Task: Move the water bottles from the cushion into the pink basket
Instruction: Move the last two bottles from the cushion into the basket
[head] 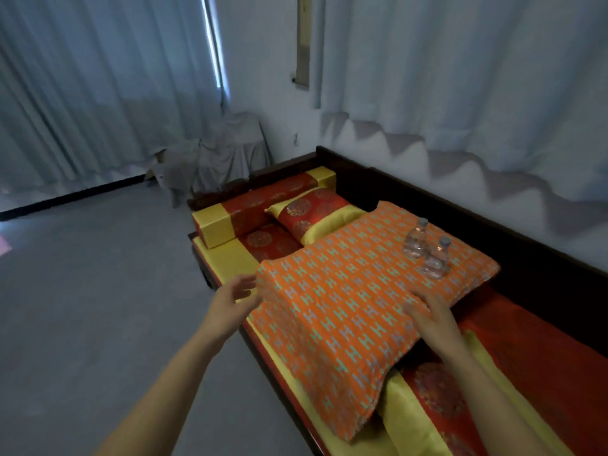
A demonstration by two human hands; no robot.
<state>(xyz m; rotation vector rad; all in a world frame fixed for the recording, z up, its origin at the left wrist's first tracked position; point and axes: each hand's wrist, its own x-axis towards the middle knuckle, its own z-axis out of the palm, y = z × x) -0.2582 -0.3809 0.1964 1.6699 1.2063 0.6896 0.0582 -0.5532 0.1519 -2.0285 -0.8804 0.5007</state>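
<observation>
Orange patterned cushion (345, 304) on the daybed carries two upright water bottles (426, 248), standing beyond and right of the right hand (431, 315). That hand, nearer, lies flat, fingers spread, empty; the left hand (235, 296) hovers open.

A home-style room, dim and sparsely furnished: pale curtains (98, 93) hang upper left, a dark wooden daybed (493, 205) with red-and-gold cushions (316, 209) fills the right, grey floor (98, 291) lower left.

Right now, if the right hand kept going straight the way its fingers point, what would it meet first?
Probably the nearer water bottle: the right hand rests on the orange cushion, fingers pointing roughly toward it. Depth is unclear.
</observation>
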